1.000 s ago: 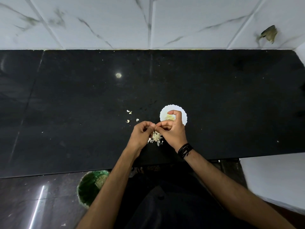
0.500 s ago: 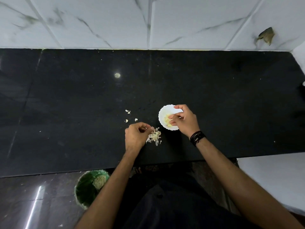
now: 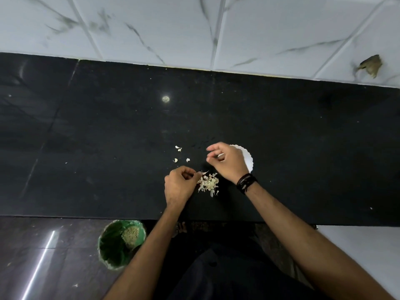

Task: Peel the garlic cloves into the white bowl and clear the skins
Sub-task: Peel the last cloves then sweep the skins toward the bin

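Note:
The pile of garlic skins [image 3: 207,183] lies on the black counter [image 3: 303,148] near its front edge. My left hand [image 3: 179,185] sits just left of the pile, fingers curled, and pinches a thin skin at its fingertips. My right hand [image 3: 227,163] hovers over the left part of the white scalloped bowl [image 3: 249,159], fingers loosely curled and holding nothing. It hides most of the bowl and what is inside. Three unpeeled garlic cloves [image 3: 178,148] lie scattered on the counter, left of the bowl and beyond my left hand.
A green bin [image 3: 121,243] with skins in it stands on the floor below the counter's front edge, left of my left arm. White marble tiles [image 3: 194,29] back the counter. A white ledge [image 3: 357,245] sits at lower right.
The hands parted from peeling together. My right hand went to the bowl, then drew back left over its rim with nothing in it. My left hand stayed by the skin pile.

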Available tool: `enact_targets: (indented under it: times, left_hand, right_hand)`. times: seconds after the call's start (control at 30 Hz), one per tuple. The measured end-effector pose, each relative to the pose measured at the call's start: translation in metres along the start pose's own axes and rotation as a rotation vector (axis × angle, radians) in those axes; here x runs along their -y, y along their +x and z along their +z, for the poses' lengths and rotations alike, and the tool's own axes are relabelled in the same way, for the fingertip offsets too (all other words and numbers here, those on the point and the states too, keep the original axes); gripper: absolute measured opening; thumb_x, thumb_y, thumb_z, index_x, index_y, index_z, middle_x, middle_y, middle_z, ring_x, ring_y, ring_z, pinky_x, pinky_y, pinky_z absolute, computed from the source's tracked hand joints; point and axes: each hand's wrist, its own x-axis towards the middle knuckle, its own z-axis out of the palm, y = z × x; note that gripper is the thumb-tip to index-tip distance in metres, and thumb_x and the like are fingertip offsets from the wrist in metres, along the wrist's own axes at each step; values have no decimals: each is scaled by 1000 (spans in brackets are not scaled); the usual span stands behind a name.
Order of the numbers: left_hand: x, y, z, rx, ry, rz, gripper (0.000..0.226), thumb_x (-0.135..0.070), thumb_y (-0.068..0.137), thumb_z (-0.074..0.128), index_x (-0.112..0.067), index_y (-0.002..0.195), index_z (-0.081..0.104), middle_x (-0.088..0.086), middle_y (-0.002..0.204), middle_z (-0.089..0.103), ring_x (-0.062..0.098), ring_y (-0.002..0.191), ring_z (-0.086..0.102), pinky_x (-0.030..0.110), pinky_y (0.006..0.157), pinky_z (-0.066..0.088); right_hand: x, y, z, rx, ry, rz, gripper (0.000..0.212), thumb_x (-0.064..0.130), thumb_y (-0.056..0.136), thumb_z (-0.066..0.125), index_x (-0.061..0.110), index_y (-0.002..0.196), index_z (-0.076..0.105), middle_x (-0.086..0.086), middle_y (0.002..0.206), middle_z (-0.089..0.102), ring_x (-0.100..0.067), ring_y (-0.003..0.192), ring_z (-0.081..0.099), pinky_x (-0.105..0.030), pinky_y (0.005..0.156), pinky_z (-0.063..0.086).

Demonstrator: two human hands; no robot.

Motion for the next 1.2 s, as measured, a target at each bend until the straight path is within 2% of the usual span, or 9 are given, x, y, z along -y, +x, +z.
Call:
enact_targets:
  times: [0.23,0.33,0.47,0.57,0.67,0.77,0.9,1.07,1.2]
  left_hand:
    - [12,1,-17,-102,-11,-122,22,-39,72,87,-26,66,70,-9,69,70,8,70,66,29,65,55]
    - [20,2,-22,-98,-39,-96,16,-31,74,86,-29,79,71,-11,72,70,6,73,67,30,67,56]
    - [25,0,-25,-100,-44,-87,10,-29,81,81,-27,87,73,-11,72,70,4,73,67,26,66,55]
    - [29,-1,-28,-126,-72,-108,6,-29,84,79,-27,82,73,-10,72,70,5,72,67,23,63,53]
    - [32,1,-31,-154,-120,-112,5,-26,86,78,-26,82,73,-10,74,70,4,73,67,19,63,50]
    - [30,4,-32,-167,-207,-97,4,-22,88,76,-25,86,76,-11,77,72,3,77,68,21,71,55]
    - [24,8,-27,-158,-403,-118,8,-30,88,77,-23,89,79,-10,76,74,1,72,67,24,73,56]
    - [4,9,-22,29,-649,-174,13,-20,89,76,-7,90,78,-3,72,71,2,55,50,14,53,44]
    - [-6,10,-16,194,-608,-183,9,-6,88,74,-13,86,78,-1,74,73,5,57,50,16,51,41]
  right_hand:
    - [27,28,57,166,-315,-131,20,18,83,75,27,101,77,10,95,75,-9,84,69,-29,83,57]
    - [34,35,75,202,-363,-136,20,22,82,77,26,102,76,9,96,75,-13,90,70,-34,87,57]
    - [38,39,92,165,-455,-118,19,35,84,78,26,100,76,6,104,74,-19,98,70,-36,86,56]
    - [39,41,96,142,-469,-114,8,29,85,78,26,93,75,6,106,74,-19,97,69,-35,85,56]
    - [32,41,95,139,-405,-150,7,18,86,76,24,89,75,6,93,74,-15,88,69,-33,82,56]
    - [25,37,88,121,-162,-107,14,10,85,76,18,97,79,5,91,77,-5,82,70,-26,86,57]
    - [18,20,62,116,53,-93,25,6,85,76,20,105,75,7,87,77,1,80,71,-18,85,55]
    - [11,-7,32,88,164,-90,41,12,82,81,21,113,58,6,83,77,-6,78,73,-21,78,58]
    - [8,-17,17,38,202,-96,52,9,81,82,20,120,50,4,83,77,-8,76,74,-21,76,57]
